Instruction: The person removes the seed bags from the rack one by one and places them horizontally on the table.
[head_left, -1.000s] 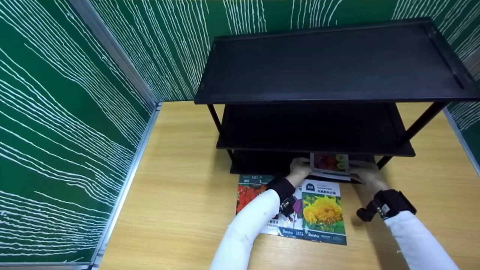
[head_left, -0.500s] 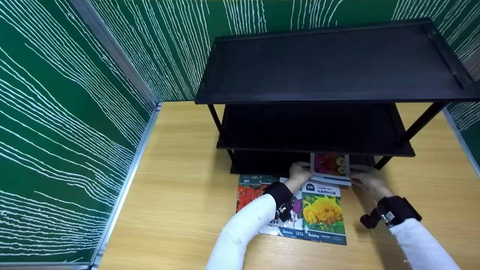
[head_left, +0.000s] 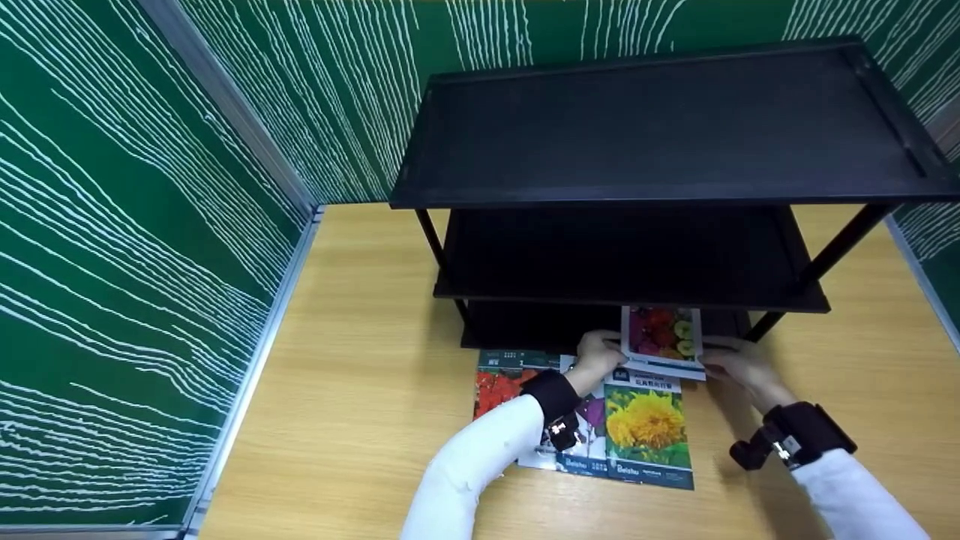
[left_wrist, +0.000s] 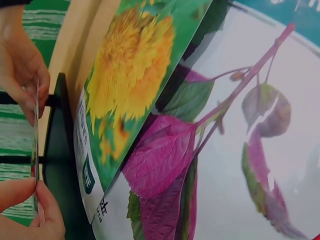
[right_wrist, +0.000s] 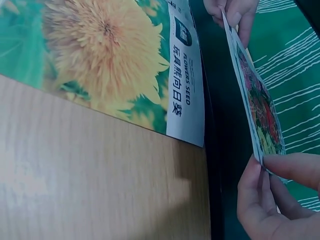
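Observation:
Both hands hold a flower seed packet (head_left: 662, 334) with red, pink and yellow blooms at the front of the black rack's bottom shelf (head_left: 517, 324). My left hand (head_left: 600, 355) pinches its left corner, and my right hand (head_left: 741, 369) pinches the right one between thumb and fingers (right_wrist: 292, 167). In the right wrist view the packet (right_wrist: 260, 107) is raised off the shelf, its far part hidden under the middle tier in the head view. Below it on the table lie a yellow sunflower packet (head_left: 646, 429), a purple-leaf packet (left_wrist: 160, 155) and a red-flower packet (head_left: 493, 390).
The rack's middle tier (head_left: 630, 255) and top tier (head_left: 660, 127) overhang the hands. Thin black posts (head_left: 847, 244) stand at its sides. Green panels with white wavy lines (head_left: 135, 262) wall in the wooden table (head_left: 360, 360).
Both hands have drawn the held packet slightly toward the front of the rack, so more of its picture shows. The packets on the table have stayed in place.

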